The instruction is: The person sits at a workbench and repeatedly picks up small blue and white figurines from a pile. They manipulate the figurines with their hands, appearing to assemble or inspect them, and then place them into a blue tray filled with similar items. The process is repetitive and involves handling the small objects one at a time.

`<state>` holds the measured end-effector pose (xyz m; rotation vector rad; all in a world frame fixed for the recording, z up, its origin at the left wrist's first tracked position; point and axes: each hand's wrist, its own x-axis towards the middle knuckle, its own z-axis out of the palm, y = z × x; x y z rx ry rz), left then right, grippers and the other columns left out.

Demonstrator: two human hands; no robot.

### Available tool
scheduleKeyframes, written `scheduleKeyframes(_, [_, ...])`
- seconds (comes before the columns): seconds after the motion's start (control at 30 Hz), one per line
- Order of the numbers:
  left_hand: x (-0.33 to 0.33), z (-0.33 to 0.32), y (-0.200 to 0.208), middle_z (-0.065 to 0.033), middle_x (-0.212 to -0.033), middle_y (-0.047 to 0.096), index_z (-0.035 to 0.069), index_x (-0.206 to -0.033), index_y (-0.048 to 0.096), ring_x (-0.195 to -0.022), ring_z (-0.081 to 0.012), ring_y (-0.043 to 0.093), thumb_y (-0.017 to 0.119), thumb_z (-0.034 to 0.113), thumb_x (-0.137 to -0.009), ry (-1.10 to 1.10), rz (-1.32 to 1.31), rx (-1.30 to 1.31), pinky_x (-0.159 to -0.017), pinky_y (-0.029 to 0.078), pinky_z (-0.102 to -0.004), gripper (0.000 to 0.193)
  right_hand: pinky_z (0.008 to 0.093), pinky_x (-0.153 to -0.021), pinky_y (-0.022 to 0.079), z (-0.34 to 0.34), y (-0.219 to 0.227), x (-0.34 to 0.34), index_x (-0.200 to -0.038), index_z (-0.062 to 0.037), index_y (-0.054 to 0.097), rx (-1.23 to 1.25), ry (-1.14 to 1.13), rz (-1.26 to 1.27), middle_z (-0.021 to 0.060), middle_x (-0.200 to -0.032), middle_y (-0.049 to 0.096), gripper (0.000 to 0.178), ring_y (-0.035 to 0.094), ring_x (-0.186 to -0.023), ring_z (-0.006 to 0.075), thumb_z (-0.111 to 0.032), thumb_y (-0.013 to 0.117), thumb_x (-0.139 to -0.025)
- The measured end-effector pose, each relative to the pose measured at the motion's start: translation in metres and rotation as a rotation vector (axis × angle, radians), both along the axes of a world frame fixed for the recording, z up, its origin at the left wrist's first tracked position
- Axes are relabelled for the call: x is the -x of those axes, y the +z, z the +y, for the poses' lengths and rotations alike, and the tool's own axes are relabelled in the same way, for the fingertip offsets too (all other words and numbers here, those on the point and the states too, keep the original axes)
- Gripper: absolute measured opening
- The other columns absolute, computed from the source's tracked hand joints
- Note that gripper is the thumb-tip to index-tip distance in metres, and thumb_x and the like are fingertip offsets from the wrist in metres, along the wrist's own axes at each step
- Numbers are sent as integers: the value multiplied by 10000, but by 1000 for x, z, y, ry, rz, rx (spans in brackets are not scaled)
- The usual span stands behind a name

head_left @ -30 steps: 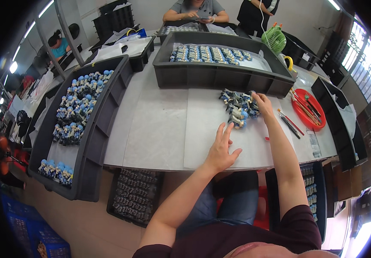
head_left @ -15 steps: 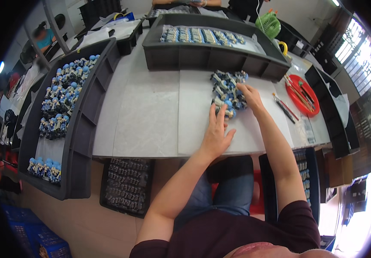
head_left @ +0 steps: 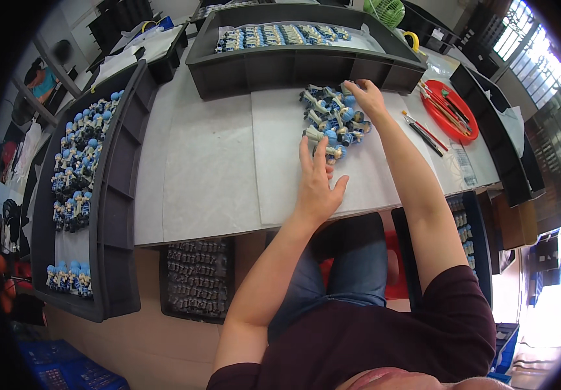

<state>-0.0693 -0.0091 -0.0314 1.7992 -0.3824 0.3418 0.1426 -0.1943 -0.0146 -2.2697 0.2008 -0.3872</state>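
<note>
A cluster of small figurines [head_left: 335,117] with light-blue heads and blue, cream and dark bodies lies on a white sheet [head_left: 274,162] at the table's middle right. My left hand [head_left: 319,188] is open at the near left of the cluster, fingers stretched and thumb apart. Its fingertips rest at the nearest figurines. At the cluster's far right corner is my right hand [head_left: 367,101], its fingers apart and slightly bent, tips against the outer figurines. No figurine is lifted off the sheet.
A grey crate [head_left: 293,57] with rows of figurines stands behind the cluster. Another long crate [head_left: 114,221] with grouped figurines stands left. A red oval tray [head_left: 431,86] with brushes lies right, beside loose brushes [head_left: 425,134]. Trays of figurines [head_left: 196,276] sit below the table edge.
The view has shifted, so the table appears higher and further left. My right hand has moved from the cluster's right side to its far right corner. My left hand stays at the near left.
</note>
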Motion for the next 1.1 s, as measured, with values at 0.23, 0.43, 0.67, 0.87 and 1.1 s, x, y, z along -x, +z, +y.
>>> scheduleKeyframes(0.23, [0,-1,0,-240,-1373,141,66,-1335,271,-814,-198,554,670,42,-706,-2,3,15,-702,490,-285,746,371,-883,423,17,0,-3,-1058,-13,604,283,45,151,190,-1178,517,651,521,-1059,286,-522,611,-652])
scheduleKeyframes(0.43, [2,-1,1,-237,-1368,162,56,-1330,284,-836,-185,548,676,49,-710,13,13,-10,-736,483,-276,734,319,-722,483,4,3,16,-975,-10,656,97,298,150,151,-901,651,563,626,-817,228,-482,641,-668])
scheduleKeyframes(0.67, [1,-1,2,-181,-1382,164,49,-1310,319,-840,-156,544,671,41,-713,9,34,8,-730,483,-266,693,305,-699,478,-11,10,32,-884,-27,666,43,258,-74,109,-822,658,350,620,-756,188,-350,657,-749])
scheduleKeyframes(0.87, [0,-2,0,-152,-1318,251,38,-1277,368,-811,-125,542,650,22,-736,30,34,73,-700,485,-243,610,266,-671,484,-18,19,61,-993,0,589,-181,145,-274,98,-863,620,259,604,-739,151,-154,633,-790])
scheduleKeyframes(1.1, [1,5,-1,-96,-1112,496,-6,-1205,451,-775,-102,544,561,52,-840,-29,13,263,-661,474,-225,386,223,-662,483,25,23,153,-1200,35,435,-705,376,-401,76,-1013,486,367,572,-776,123,-12,525,-847])
